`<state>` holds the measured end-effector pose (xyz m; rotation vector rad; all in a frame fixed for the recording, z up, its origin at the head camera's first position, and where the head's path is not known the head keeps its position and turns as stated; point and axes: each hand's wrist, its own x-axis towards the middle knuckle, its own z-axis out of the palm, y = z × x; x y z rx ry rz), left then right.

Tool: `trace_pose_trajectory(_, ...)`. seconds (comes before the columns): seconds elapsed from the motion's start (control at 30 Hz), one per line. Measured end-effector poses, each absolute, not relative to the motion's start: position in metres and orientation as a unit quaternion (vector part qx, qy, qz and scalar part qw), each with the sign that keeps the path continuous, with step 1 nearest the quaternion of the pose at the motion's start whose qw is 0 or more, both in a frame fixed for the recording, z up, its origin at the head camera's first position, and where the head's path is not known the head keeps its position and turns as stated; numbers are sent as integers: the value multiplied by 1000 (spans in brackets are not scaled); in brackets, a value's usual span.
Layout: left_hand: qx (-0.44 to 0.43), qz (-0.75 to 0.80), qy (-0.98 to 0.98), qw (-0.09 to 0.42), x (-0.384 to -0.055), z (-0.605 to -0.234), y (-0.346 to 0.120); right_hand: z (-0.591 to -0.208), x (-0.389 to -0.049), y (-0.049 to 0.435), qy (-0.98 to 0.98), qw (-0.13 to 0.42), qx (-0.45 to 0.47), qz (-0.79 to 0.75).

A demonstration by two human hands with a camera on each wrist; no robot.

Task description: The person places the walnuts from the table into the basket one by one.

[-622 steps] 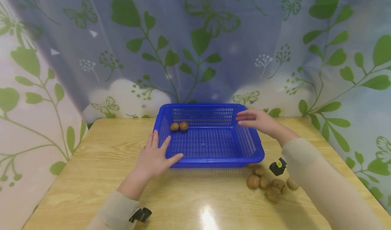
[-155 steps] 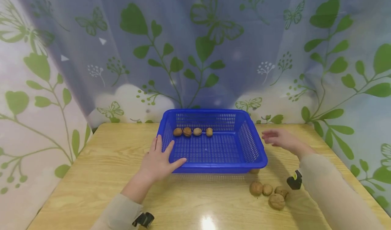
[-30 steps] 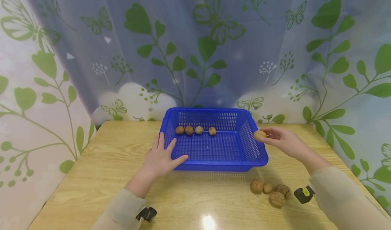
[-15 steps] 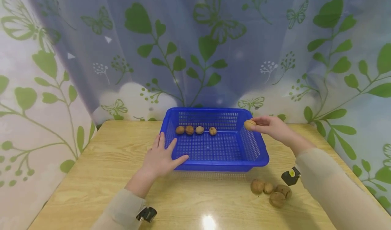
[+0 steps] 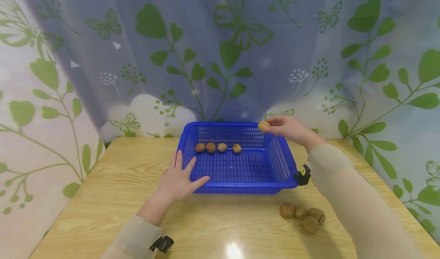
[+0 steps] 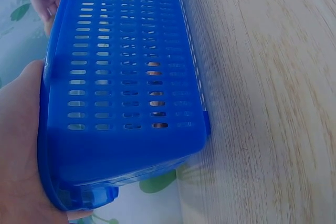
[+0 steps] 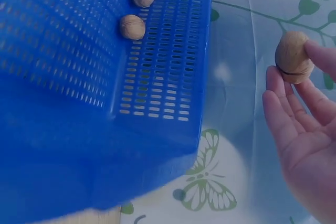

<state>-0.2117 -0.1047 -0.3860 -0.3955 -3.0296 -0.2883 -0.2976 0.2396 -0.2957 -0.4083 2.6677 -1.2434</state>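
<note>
Walnut (image 5: 264, 127): hangs pinched in right hand (image 5: 290, 129) near far right corner of blue basket (image 5: 240, 184), with left hand (image 5: 175, 180) resting spread, unclenched, on left rim.

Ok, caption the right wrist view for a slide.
Right hand holds a walnut; other walnuts sit inside the blue basket.

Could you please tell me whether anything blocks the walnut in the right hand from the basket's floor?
Nothing visible does: the walnut, pinched in the right hand, appears raised above the blue basket, and bare floor lies right of the four walnuts inside.
</note>
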Motion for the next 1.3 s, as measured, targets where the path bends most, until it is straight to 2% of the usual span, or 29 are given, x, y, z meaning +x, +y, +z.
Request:
trace_pose_trajectory(0.43, -127, -93, -987, 42, -210, -383, -106, -327, -340, 211, 877, 97, -137, -450)
trace_pose_trajectory(0.93, -125, -84, -988, 38, -209, -387, -103, -379, -349, 211, 889, 107, -100, -434)
trace_pose_trajectory(1.3, -122, -87, -987, 49, -211, -387, -106, -382, -353, 208, 909, 118, -104, -387)
